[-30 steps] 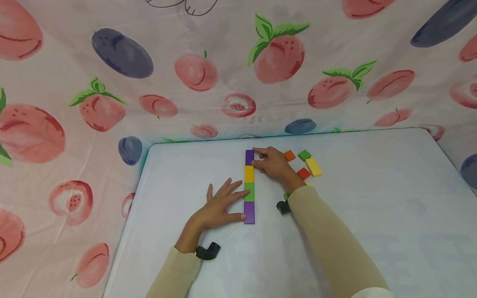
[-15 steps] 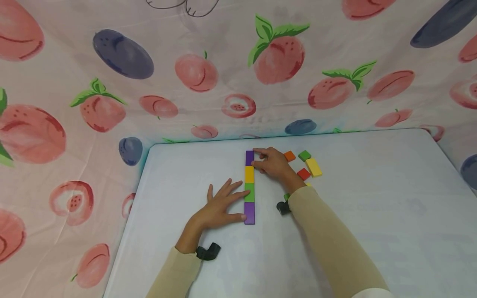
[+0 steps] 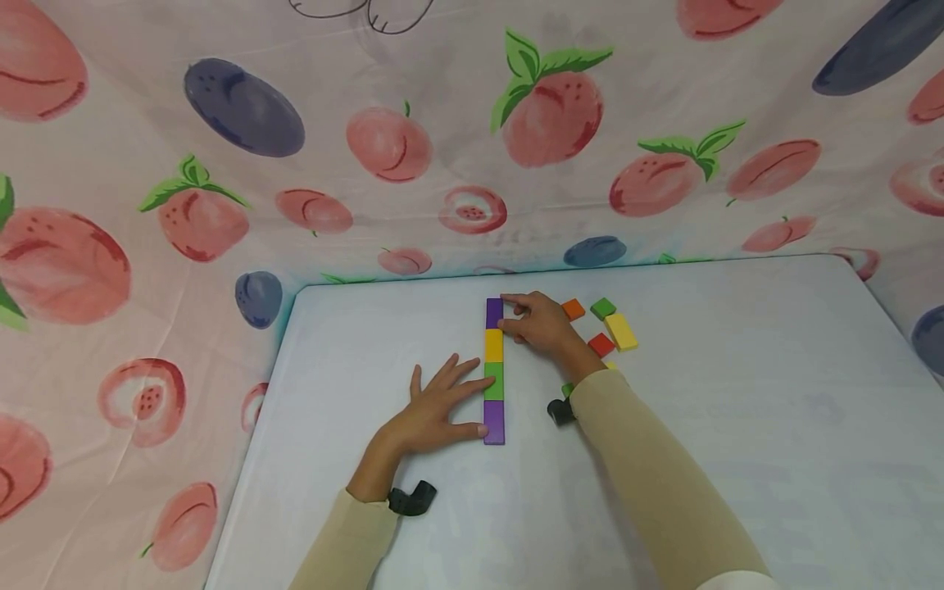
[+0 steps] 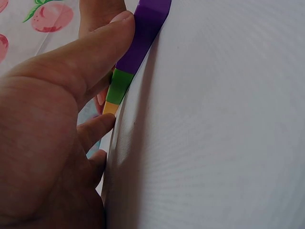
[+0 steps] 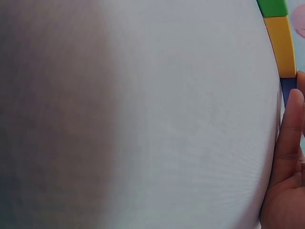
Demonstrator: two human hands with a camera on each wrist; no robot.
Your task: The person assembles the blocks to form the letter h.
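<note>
Flat coloured blocks form a straight line on the white table: a near purple block, a green block, a yellow block and a far purple block. My left hand spreads its fingers on the left of the line. Its thumb touches the near purple block, and its index fingertip lies on the green one; the left wrist view shows the thumb against the purple block. My right hand touches the far purple block's right side with thumb and index fingertip. In the right wrist view its thumb looks straight.
Loose blocks lie right of my right hand: orange, green, yellow and red. More pieces are partly hidden by the right wrist. A fruit-print cloth hangs behind the white table.
</note>
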